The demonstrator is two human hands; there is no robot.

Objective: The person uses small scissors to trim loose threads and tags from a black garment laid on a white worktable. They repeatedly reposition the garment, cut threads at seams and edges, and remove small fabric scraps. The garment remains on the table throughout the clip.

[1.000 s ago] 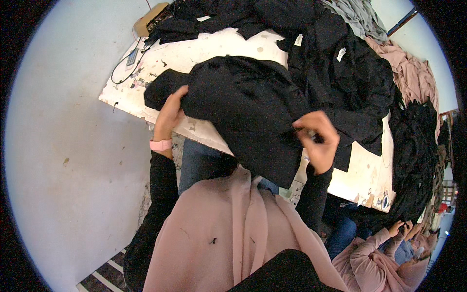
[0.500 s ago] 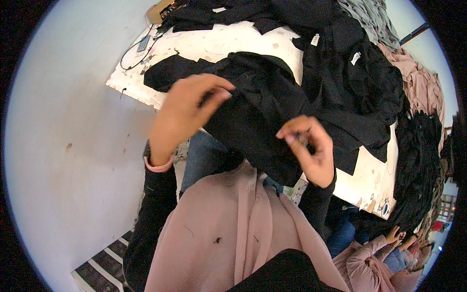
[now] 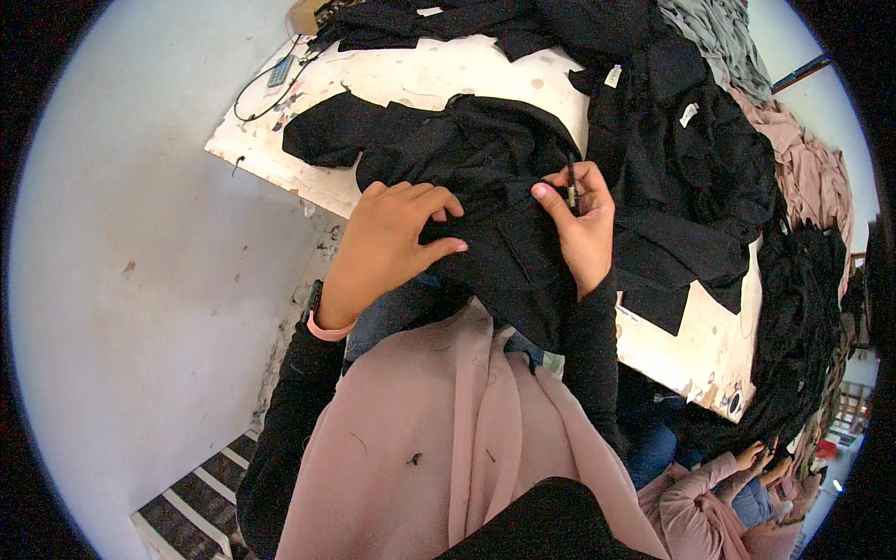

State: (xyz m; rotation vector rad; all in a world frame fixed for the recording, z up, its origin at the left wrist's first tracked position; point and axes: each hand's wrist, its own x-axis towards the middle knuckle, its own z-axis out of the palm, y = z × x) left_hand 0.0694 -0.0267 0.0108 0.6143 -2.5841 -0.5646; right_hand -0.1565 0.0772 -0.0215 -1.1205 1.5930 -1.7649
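Note:
A black garment (image 3: 504, 252) lies crumpled over the near edge of the white table and hangs down toward my lap. My left hand (image 3: 392, 238) is over its left part, fingers curled, with a gap between thumb and forefinger and nothing visible in it. At the garment's right side my right hand (image 3: 585, 224) is closed around a slim dark tool (image 3: 571, 183) with a small metal part; its exact kind is too small to make out. The right thumb rests at the black cloth, but whether it pinches a fold I cannot tell.
The white table (image 3: 448, 70) has chipped edges. More black garments (image 3: 681, 159) with white tags are heaped right and behind. Grey cloth (image 3: 714, 37) and pink cloth (image 3: 793, 154) lie beyond. A wall (image 3: 140, 233) stands left, a remote-like device (image 3: 280, 72) far left. Another person's sleeve (image 3: 695, 495) shows lower right.
My left hand has moved down and right over the garment. My right hand has moved up and slightly left to the cloth, and the dark tool in it now shows more plainly.

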